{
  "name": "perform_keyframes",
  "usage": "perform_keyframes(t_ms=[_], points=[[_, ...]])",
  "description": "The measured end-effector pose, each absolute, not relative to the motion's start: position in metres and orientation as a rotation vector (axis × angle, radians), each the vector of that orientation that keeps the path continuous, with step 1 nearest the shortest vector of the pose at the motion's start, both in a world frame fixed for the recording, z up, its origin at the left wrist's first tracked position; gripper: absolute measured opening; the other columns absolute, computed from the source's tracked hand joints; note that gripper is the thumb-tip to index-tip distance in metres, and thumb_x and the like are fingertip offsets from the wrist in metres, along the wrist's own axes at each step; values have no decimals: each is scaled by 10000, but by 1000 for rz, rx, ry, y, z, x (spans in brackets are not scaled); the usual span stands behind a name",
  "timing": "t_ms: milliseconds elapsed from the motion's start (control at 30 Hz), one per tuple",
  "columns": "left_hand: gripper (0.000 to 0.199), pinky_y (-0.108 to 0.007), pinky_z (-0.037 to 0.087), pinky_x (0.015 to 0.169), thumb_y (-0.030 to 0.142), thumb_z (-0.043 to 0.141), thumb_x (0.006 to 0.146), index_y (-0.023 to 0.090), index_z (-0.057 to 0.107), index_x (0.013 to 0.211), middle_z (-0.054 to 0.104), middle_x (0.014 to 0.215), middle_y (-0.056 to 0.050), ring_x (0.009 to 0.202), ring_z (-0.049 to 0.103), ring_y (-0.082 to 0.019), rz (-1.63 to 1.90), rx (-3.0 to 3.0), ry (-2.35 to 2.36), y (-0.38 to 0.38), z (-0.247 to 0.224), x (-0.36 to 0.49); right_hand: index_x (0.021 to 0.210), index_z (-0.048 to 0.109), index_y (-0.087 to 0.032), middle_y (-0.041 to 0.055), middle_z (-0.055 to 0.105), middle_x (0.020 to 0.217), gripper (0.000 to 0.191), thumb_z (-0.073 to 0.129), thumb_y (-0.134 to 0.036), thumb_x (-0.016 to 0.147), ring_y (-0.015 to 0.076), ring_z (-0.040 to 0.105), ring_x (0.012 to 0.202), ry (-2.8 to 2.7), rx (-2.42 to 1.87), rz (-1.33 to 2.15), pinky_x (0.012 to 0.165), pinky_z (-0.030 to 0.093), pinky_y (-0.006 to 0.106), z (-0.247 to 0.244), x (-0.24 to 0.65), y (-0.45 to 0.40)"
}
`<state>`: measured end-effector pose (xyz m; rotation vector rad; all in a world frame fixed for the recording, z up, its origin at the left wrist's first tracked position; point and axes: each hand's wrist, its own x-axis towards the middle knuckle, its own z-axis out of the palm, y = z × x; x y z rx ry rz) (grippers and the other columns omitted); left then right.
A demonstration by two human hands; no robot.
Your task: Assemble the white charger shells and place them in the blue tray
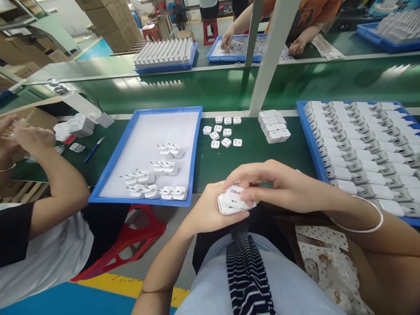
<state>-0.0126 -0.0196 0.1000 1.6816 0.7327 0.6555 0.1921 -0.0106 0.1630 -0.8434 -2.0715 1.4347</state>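
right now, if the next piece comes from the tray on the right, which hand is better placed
Right hand, I'd judge: it is nearer the blue tray on that side; the left hand is farther off and cups white pieces. The right also grips these, so it may have to let go first.

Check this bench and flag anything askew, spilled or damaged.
The near-left blue tray seems to overhang the front edge of the bench, and the loose white pieces lie at uneven angles, unlike the stacked block. No spill stands out, nor damage on the held white pieces.
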Motion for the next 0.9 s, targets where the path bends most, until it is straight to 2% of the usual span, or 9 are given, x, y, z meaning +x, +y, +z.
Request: perform_keyframes(t_ms=[133,300,467,700,900], points=[[127,-282,539,718,227,754,761,154,705,852,717,848,-47,820,685,-192,586,1617,693,-20,104,-13,1142,678,-172,16,692,826,232,542,-234,964,119,577,681,-2065,-766,1592,635,441,231,159,189,-5],[134,-278,530,768,207,770,733,155,690,828,720,897,-42,912,682,-206,563,1611,729,-20,106,-13,1103,709,-168,33,722,969,241,531,-141,943,144,629,811,-2120,-781,1647,717,459,243,161,187,-1],[134,-268,523,748,203,763,734,157,685,833,718,914,-39,904,678,-199,548,1621,741,-19,107,-12,1102,719,-186,17,727,913,250,539,-147,933,135,614,747,-2131,-817,1661,686,458,241,162,186,-1],[128,-257,511,733,205,756,744,161,690,844,713,916,-31,863,671,-177,538,1621,743,-19,108,-12,1086,727,-199,33,734,947,237,561,-184,917,163,643,792,-2107,-841,1639,698,474,257,161,187,-1],[171,-254,503,708,217,752,750,162,679,894,710,901,-25,828,665,-166,526,1622,782,-21,107,-11,1073,721,-215,6,719,884,249,538,-153,917,137,603,730,-2181,-908,1580,640,428,243,162,186,-3]])
